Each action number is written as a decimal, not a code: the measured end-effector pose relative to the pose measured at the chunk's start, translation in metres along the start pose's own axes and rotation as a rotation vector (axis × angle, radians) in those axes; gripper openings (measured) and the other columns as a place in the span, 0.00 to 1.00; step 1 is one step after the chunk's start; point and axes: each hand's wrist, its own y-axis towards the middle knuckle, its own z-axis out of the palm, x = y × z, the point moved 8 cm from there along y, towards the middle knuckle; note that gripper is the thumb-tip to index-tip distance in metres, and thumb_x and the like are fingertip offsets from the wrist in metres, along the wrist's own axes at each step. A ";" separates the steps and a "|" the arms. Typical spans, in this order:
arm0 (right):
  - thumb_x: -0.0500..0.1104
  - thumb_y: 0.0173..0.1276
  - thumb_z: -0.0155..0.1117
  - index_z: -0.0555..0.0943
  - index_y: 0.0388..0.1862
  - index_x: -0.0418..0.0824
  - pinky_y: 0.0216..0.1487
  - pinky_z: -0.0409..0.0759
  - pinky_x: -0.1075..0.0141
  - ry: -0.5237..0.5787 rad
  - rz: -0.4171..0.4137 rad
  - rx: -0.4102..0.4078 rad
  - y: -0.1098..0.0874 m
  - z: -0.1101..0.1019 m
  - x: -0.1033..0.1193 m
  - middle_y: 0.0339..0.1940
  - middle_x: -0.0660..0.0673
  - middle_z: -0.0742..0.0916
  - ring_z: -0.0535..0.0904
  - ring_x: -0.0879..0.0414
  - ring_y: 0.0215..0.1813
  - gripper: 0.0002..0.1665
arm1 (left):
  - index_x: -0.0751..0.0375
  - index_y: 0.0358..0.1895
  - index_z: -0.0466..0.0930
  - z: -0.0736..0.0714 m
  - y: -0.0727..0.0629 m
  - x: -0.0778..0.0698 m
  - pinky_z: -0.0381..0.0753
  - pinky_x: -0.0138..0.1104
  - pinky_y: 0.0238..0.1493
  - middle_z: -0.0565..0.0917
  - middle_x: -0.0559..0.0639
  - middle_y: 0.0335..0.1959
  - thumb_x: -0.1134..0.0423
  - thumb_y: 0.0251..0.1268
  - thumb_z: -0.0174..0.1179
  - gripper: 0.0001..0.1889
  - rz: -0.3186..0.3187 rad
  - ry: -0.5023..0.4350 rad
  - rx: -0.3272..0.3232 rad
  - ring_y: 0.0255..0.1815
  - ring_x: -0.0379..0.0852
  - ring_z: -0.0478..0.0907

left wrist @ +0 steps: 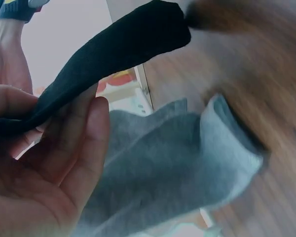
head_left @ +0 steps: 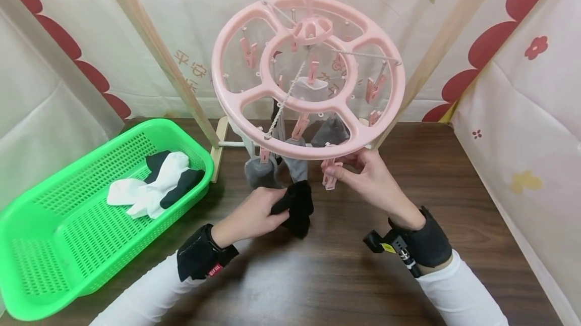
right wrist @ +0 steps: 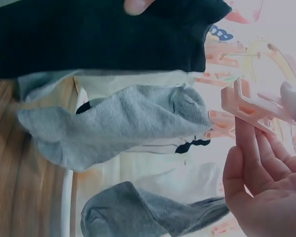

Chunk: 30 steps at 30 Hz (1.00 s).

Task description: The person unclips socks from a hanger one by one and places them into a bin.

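A black sock [head_left: 299, 210] hangs from my left hand [head_left: 254, 215], pinched between thumb and fingers; it also shows in the left wrist view as a dark strip [left wrist: 123, 49]. My right hand [head_left: 372, 179] pinches a pink clothespin [head_left: 330, 174] at the front rim of the round pink hanger [head_left: 236, 109]. In the right wrist view the clothespin [right wrist: 246, 103] sits between thumb and fingers, to the side of the black sock [right wrist: 103, 39] and apart from it. Grey socks [head_left: 295, 162] hang from other clips behind my hands.
A green basket [head_left: 113, 260] on the left holds white socks [head_left: 159, 184] and black socks [head_left: 183, 187]. Wooden poles [head_left: 159, 53] rise either side of the hanger, joined low down by a white bar [head_left: 232, 143]. Several pink clips [head_left: 374, 89] dangle from the hanger.
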 end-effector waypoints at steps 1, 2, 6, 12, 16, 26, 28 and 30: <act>0.30 0.66 0.62 0.76 0.45 0.35 0.38 0.79 0.63 -0.010 0.003 0.003 -0.001 -0.001 0.000 0.31 0.40 0.85 0.84 0.48 0.30 0.10 | 0.64 0.40 0.79 -0.003 -0.001 0.001 0.72 0.30 0.31 0.77 0.44 0.27 0.72 0.57 0.62 0.08 -0.010 -0.001 0.000 0.27 0.36 0.70; 0.30 0.66 0.62 0.76 0.45 0.36 0.39 0.78 0.63 -0.020 0.008 0.006 -0.001 -0.002 -0.001 0.31 0.40 0.85 0.84 0.48 0.30 0.09 | 0.64 0.40 0.79 -0.006 -0.003 0.003 0.73 0.30 0.31 0.77 0.45 0.27 0.72 0.57 0.62 0.08 -0.022 0.005 -0.001 0.28 0.37 0.70; 0.32 0.66 0.63 0.76 0.44 0.37 0.41 0.78 0.64 -0.052 0.043 -0.008 -0.005 -0.007 -0.003 0.31 0.41 0.84 0.83 0.49 0.32 0.09 | 0.64 0.38 0.77 -0.020 -0.009 0.008 0.75 0.33 0.33 0.76 0.46 0.29 0.72 0.58 0.63 0.06 -0.072 0.023 -0.019 0.29 0.40 0.72; 0.31 0.65 0.64 0.75 0.48 0.36 0.40 0.79 0.66 -0.046 0.083 -0.075 -0.011 -0.017 -0.006 0.35 0.40 0.83 0.82 0.50 0.35 0.14 | 0.62 0.32 0.75 -0.046 -0.019 0.014 0.74 0.32 0.25 0.73 0.43 0.21 0.73 0.57 0.60 0.04 -0.089 0.019 -0.083 0.22 0.37 0.70; 0.29 0.63 0.65 0.76 0.49 0.39 0.39 0.78 0.67 -0.045 0.088 -0.144 -0.013 -0.025 -0.007 0.36 0.41 0.83 0.81 0.53 0.37 0.17 | 0.63 0.35 0.77 -0.067 -0.026 0.018 0.73 0.34 0.25 0.76 0.45 0.22 0.75 0.54 0.60 0.06 -0.076 0.077 -0.158 0.22 0.39 0.71; 0.23 0.59 0.64 0.76 0.54 0.39 0.37 0.77 0.69 -0.013 0.066 -0.208 -0.016 -0.044 -0.005 0.38 0.38 0.84 0.80 0.54 0.36 0.25 | 0.60 0.29 0.75 -0.127 -0.047 0.023 0.68 0.38 0.24 0.76 0.46 0.19 0.77 0.50 0.60 0.08 -0.073 0.226 -0.357 0.20 0.42 0.68; 0.22 0.59 0.63 0.76 0.53 0.39 0.37 0.78 0.69 -0.006 0.066 -0.223 -0.017 -0.048 -0.005 0.37 0.39 0.84 0.80 0.55 0.36 0.25 | 0.59 0.27 0.74 -0.138 -0.052 0.023 0.67 0.38 0.24 0.75 0.47 0.19 0.77 0.50 0.60 0.08 -0.089 0.249 -0.396 0.20 0.43 0.67; 0.22 0.59 0.62 0.77 0.52 0.38 0.37 0.80 0.69 0.026 0.075 -0.240 -0.018 -0.053 -0.006 0.37 0.39 0.84 0.82 0.55 0.36 0.23 | 0.60 0.28 0.75 -0.149 -0.056 0.025 0.66 0.38 0.24 0.76 0.48 0.19 0.77 0.50 0.60 0.08 -0.112 0.271 -0.425 0.19 0.44 0.67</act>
